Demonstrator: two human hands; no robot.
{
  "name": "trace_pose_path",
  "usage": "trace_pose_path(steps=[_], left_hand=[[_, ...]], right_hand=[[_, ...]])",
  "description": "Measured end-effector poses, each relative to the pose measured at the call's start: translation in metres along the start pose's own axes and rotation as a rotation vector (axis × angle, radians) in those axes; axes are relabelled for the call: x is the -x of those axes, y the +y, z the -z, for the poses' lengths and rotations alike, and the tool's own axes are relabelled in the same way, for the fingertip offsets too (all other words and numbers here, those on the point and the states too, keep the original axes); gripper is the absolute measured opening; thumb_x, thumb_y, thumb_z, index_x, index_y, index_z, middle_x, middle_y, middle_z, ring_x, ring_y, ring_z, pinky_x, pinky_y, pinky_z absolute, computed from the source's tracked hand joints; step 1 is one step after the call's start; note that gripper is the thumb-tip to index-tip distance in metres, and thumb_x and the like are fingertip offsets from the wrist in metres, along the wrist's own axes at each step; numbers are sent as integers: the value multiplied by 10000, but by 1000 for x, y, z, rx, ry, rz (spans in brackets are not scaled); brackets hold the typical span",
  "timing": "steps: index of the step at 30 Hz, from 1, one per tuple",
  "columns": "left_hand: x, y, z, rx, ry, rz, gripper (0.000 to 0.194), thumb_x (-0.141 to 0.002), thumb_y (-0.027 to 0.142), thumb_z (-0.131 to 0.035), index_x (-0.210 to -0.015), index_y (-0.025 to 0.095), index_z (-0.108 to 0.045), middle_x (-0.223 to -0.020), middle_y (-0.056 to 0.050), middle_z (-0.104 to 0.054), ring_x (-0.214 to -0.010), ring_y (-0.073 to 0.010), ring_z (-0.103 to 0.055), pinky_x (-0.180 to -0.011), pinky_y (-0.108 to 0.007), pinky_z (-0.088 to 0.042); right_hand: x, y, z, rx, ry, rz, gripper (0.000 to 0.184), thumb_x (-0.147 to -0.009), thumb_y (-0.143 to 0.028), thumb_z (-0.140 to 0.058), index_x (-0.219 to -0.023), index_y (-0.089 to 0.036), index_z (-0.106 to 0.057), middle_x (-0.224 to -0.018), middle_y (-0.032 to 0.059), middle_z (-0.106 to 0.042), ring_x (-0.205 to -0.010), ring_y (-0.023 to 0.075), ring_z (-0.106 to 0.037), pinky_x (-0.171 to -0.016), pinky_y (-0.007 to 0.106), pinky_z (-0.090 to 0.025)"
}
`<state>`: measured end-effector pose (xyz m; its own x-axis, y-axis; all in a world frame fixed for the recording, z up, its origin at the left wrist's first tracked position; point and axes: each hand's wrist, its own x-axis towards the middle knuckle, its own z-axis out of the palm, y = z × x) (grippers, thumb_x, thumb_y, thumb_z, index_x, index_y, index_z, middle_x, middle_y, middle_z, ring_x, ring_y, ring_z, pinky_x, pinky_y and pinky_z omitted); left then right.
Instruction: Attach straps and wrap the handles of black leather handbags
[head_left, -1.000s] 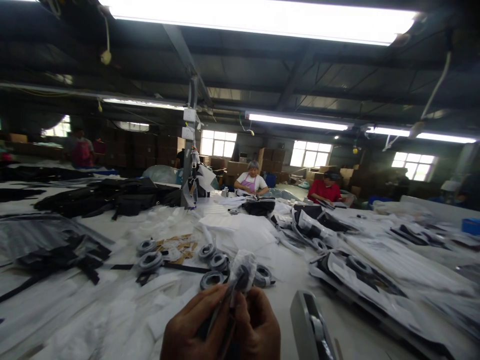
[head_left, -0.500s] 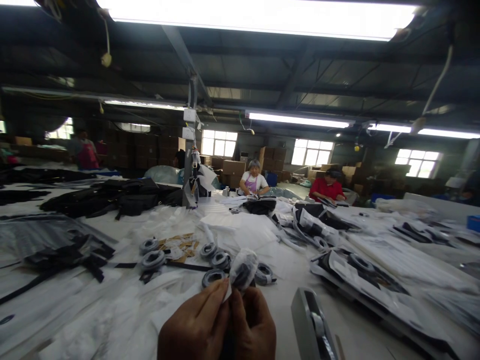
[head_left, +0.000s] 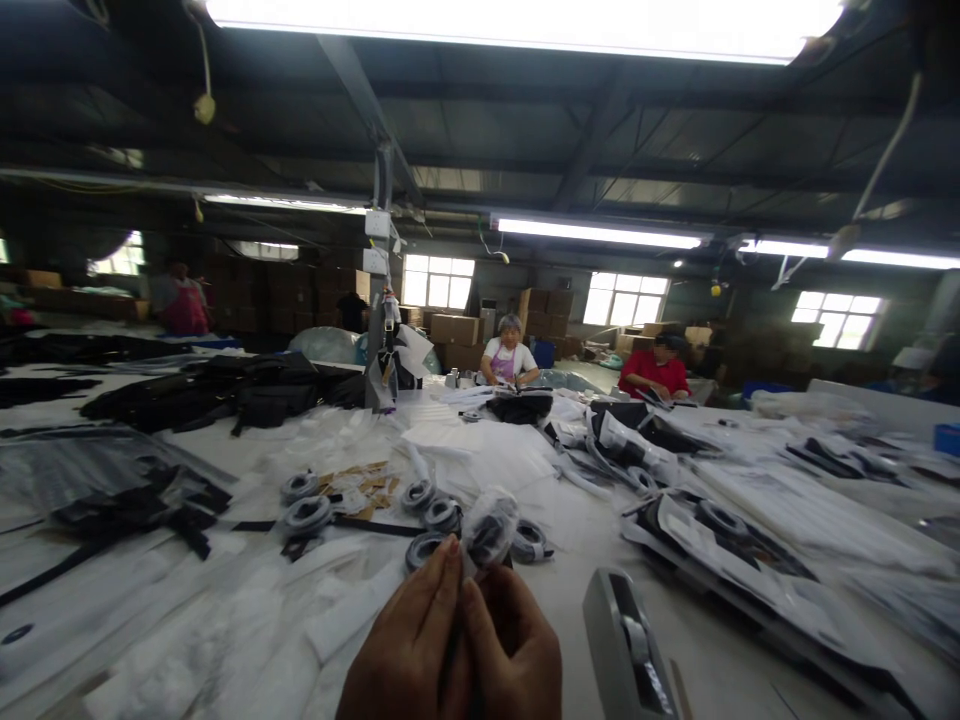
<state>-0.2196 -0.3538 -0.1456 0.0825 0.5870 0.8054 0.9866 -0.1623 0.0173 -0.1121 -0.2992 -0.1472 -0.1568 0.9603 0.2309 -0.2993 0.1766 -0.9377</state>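
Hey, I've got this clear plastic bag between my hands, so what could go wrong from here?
The thin clear plastic bag might crease or tear where the left hand and right hand pinch it. A forward move could knock the gray coils just beyond. The right hand might bump the nearby tape dispenser.

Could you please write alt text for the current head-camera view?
A person's left hand and right hand hold a plastic-wrapped dark item over a cluttered white table. Grey coils lie beyond, a tape dispenser sits to the right, and two people work opposite.
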Motion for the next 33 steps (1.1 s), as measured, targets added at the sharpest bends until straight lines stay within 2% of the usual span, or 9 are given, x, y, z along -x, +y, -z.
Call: trace_pose_path(steps=[2, 5, 10, 14, 18, 22, 25, 28, 33], left_hand=[[-6, -4, 9, 256, -68, 110, 492, -863, 218, -567, -1352, 163, -549, -1356, -98, -602, -1214, -228, -596, -1001, -269, -496], [-20, -9, 22, 664, -210, 458, 350, -889, 334, -569, -1215, 252, -665, -1258, -48, -682, -1149, -234, -643, -967, -291, -529], [-37, -8, 24, 988, -280, 756, 352, -766, 432, -691, -1036, 208, -732, -1075, -69, -758, -1012, -285, -692, -900, -348, -549], [-39, -1, 21, 1026, -294, 877, 371, -706, 486, -717, -947, 204, -723, -962, -56, -772, -943, -287, -703, -785, -300, -564], [-36, 0, 21, 984, -291, 1038, 421, -675, 526, -736, -966, 228, -677, -875, -20, -765, -877, -257, -707, -660, -229, -554], [-32, -4, 18, 961, -249, 1074, 434, -678, 540, -727, -980, 236, -662, -914, -15, -751, -892, -246, -699, -644, -211, -545], [-30, -11, 13, 945, -323, 1042, 461, -680, 560, -720, -994, 228, -660, -861, -23, -744, -851, -256, -702, -592, -219, -538], [-29, -16, 9, 920, -419, 1038, 516, -680, 592, -710, -1040, 229, -638, -828, -26, -739, -741, -245, -699, -488, -215, -508], [-28, -19, 7, 930, -410, 1020, 496, -671, 598, -715, -999, 232, -646, -749, -14, -715, -753, -251, -700, -453, -198, -489]], right_hand=[[-4, -6, 7, -12, -60, -53, 424, -713, -525, -739, -928, -161, -726, -793, 73, -745, -761, 244, -684, -699, 290, -548], [-10, -13, 18, -31, -188, -90, 426, -739, -526, -719, -930, -146, -742, -776, 66, -733, -719, 218, -652, -654, 278, -518], [-9, -17, 20, 7, -316, -60, 352, -803, -462, -693, -996, -171, -736, -831, 44, -706, -769, 195, -632, -674, 263, -489], [-7, -22, 23, 180, -281, 83, 266, -857, -418, -644, -983, -209, -749, -859, 32, -659, -819, 185, -622, -712, 263, -486], [-16, -18, 79, 465, -57, 183, 295, -910, -413, -542, -1055, -218, -710, -950, 57, -670, -875, 194, -631, -788, 298, -504], [-17, 6, 177, 930, 383, 139, 359, -824, -469, -564, -940, -170, -726, -1304, 166, -561, -1250, 335, -480, -1094, 477, -315], [-10, 30, 228, 979, 436, -131, 439, -731, -540, -597, -789, -135, -756, -1422, 228, -459, -1371, 403, -323, -1154, 495, -186], [-3, 45, 243, 842, 352, -306, 494, -693, -610, -601, -738, -152, -781, -1400, 213, -511, -1338, 402, -397, -1141, 489, -222], [-2, 33, 231, 542, 320, -334, 500, -747, -627, -582, -844, -182, -788, -1356, 118, -586, -1297, 311, -488, -1094, 409, -344]])
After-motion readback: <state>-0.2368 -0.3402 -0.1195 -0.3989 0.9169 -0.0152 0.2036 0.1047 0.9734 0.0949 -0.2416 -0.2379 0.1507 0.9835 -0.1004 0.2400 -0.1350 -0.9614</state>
